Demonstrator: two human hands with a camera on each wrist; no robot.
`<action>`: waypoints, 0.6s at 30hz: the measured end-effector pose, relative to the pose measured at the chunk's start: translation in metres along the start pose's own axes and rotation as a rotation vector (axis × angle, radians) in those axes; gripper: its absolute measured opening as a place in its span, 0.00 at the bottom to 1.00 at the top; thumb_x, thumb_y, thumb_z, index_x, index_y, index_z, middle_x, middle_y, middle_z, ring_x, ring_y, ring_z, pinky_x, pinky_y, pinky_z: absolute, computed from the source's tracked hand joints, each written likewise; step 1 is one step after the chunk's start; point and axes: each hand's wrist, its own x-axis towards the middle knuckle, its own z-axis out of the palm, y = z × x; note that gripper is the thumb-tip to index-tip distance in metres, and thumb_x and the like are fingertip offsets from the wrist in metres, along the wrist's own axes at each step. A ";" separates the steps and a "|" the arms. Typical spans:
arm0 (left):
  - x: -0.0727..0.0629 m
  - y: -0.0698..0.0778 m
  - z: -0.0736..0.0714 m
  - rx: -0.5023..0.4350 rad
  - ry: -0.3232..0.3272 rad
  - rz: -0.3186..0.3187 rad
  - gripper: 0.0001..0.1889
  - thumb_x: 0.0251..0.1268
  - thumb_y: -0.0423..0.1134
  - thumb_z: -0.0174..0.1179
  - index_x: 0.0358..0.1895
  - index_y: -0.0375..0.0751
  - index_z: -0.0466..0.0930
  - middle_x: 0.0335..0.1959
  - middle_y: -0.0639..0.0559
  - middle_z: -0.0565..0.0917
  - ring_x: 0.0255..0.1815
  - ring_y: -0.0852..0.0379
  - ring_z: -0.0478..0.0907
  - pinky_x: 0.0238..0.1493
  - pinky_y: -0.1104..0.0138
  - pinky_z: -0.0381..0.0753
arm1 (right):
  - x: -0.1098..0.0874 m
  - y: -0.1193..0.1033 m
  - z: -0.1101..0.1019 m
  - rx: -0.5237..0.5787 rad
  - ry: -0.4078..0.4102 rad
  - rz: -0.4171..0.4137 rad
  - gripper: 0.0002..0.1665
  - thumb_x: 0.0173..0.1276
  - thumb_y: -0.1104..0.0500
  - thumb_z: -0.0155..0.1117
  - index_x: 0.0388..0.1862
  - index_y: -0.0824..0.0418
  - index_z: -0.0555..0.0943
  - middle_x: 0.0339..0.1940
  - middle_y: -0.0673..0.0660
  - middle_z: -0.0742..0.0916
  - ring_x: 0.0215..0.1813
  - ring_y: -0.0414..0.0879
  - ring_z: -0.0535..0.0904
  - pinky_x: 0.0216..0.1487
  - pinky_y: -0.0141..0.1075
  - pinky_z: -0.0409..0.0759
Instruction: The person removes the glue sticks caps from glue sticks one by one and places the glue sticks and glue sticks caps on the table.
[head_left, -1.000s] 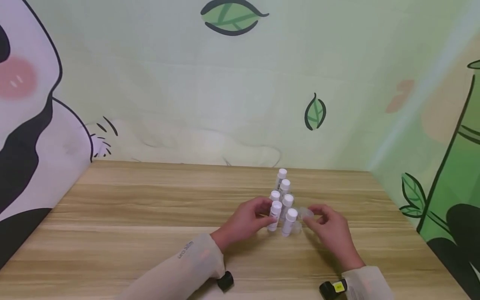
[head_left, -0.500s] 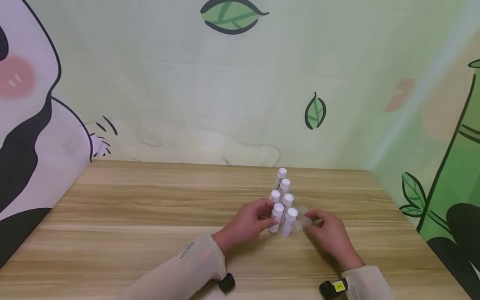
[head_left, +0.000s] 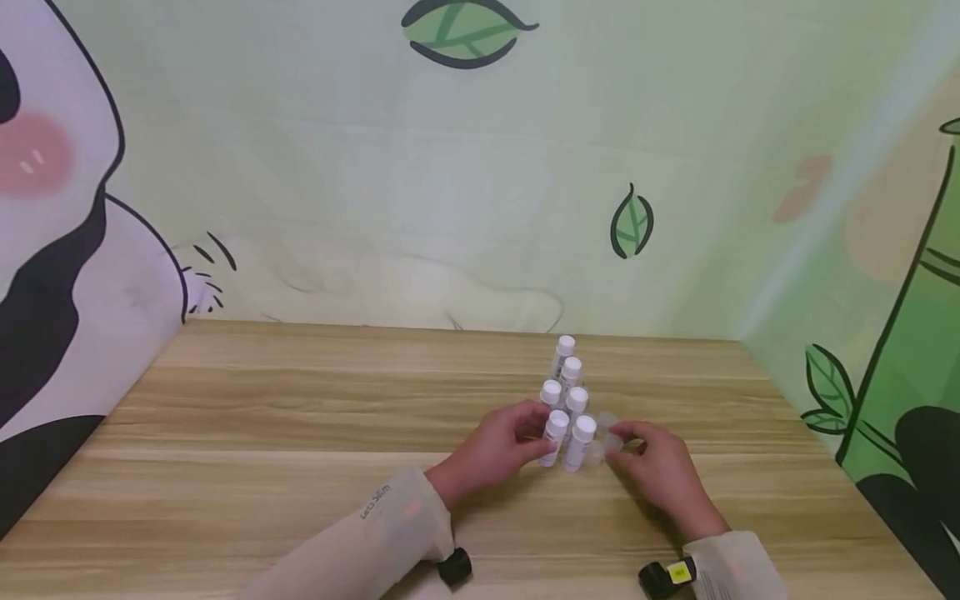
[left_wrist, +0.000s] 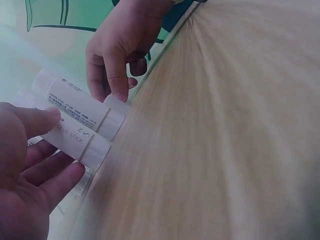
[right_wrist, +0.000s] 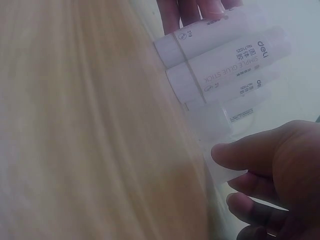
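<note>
Several white glue sticks stand upright in a close cluster on the table. My left hand [head_left: 498,446] holds the near-left glue stick [head_left: 554,439] between thumb and fingers, its base down at the wood. Right beside it stands another glue stick [head_left: 580,443], its printed label showing in the right wrist view. My right hand [head_left: 663,471] pinches a small translucent cylinder [right_wrist: 223,172], like a cap, at the cluster's right side. A similar translucent piece [right_wrist: 210,120] stands between it and the sticks.
More glue sticks [head_left: 565,345] run back in two uneven rows toward the rear of the wooden table [head_left: 300,392]. A wall cloth [head_left: 360,167] printed with leaves and a panda hangs behind the table.
My left hand has shifted the near-left glue stick slightly right and nearer, closer to its neighbour. My right hand has brought the translucent piece a little nearer me, then stays still.
</note>
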 end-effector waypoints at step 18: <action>-0.001 -0.002 0.002 -0.003 0.006 -0.028 0.18 0.61 0.36 0.66 0.54 0.47 0.77 0.50 0.52 0.84 0.53 0.58 0.81 0.54 0.71 0.79 | 0.004 0.002 0.001 -0.008 -0.027 -0.009 0.22 0.57 0.57 0.70 0.51 0.62 0.82 0.45 0.58 0.86 0.34 0.43 0.78 0.34 0.34 0.75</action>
